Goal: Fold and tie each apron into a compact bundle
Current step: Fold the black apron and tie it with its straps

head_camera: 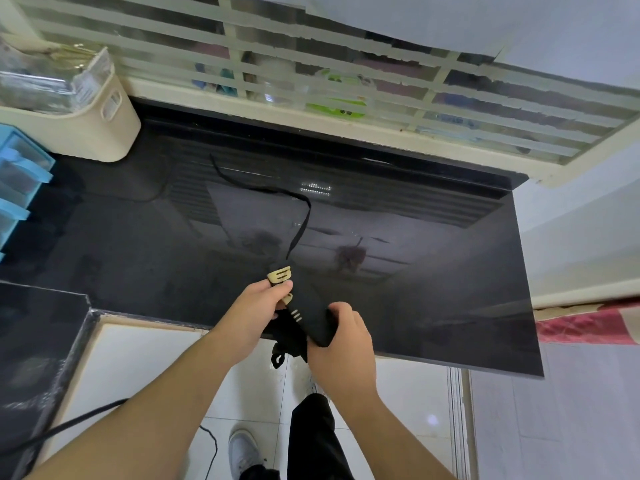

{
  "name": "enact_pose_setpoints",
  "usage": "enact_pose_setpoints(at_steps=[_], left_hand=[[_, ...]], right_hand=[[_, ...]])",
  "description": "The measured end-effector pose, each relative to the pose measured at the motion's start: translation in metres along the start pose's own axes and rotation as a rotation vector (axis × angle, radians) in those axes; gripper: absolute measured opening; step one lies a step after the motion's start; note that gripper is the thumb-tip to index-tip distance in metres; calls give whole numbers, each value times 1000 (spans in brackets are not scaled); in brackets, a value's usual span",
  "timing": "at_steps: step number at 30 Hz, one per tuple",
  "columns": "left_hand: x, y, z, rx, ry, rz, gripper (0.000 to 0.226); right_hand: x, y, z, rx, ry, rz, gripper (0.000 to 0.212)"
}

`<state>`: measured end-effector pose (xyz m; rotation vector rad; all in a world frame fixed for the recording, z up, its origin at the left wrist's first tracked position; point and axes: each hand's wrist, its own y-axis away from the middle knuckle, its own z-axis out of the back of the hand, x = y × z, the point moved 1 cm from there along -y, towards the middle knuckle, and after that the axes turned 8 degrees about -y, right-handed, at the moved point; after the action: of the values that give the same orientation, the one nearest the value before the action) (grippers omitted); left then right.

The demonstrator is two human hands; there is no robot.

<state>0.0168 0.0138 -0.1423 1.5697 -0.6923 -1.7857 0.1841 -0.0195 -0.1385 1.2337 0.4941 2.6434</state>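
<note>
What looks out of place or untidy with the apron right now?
One strap is loose: it trails from the apron across the black counter toward the window. Another strap end hangs off the counter edge. Both the left hand and the right hand grip the folded apron. Nothing looks damaged.

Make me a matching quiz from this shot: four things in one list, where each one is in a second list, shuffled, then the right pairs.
Things:
1. folded black apron
2. loose black strap
3. cream basket
4. blue drawers

Places:
A. far left edge of the view
B. trailing across the dark counter
C. held between the left hand and right hand
D. back left corner of the counter

Pairs: 1-C, 2-B, 3-D, 4-A
</note>
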Motion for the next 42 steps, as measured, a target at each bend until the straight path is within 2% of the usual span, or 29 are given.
enact_pose_setpoints(at_steps=[3,5,7,9,11,13,19,22,24,26,28,30,33,36,39,41,42], left_hand=[[-12,2,-4,147,21,-17,27],[-13,5,-8,207,-166,-61,24],[-2,2,-11,223,-479,-216,33],[7,2,-16,205,-771,-330,42],[10,5,-20,151,-920,-423,52],[12,7,-21,136,-967,-494,60],[14,10,-12,178,-927,-531,74],[19,13,-11,190,-1026,-586,92],[25,13,-13,134,-1164,-644,100],[32,13,-16,8,-1304,-743,95],[39,14,-19,-105,-1388,-812,93],[46,14,-22,-140,-1419,-819,95],[52,11,-16,-162,-1326,-844,78],[50,13,-7,-169,-1201,-854,64],[53,16,-5,-123,-1224,-824,70],[59,17,-5,-105,-1296,-807,82],[62,17,-5,-102,-1336,-805,88]], right_hand=[[-4,-7,9,-121,-364,-191,30],[-8,-15,14,-202,-601,-333,23],[-13,-19,17,-192,-728,-388,11],[-17,-22,17,-119,-612,-360,32],[-16,-22,19,-78,-406,-324,28],[-17,-24,18,-88,-368,-321,20],[-22,-24,20,-124,-433,-340,19],[-20,-22,22,-134,-503,-388,14],[-17,-18,24,-133,-625,-440,14],[-12,-11,25,-117,-767,-488,17],[-11,-7,24,-104,-866,-535,18],[-13,-4,24,-106,-891,-552,19],[-21,-3,31,-123,-692,-372,36],[-28,-7,50,-64,-425,13,73],[-35,-16,56,153,121,294,89],[-43,-16,51,232,429,364,94],[-48,-14,48,240,494,376,96]])
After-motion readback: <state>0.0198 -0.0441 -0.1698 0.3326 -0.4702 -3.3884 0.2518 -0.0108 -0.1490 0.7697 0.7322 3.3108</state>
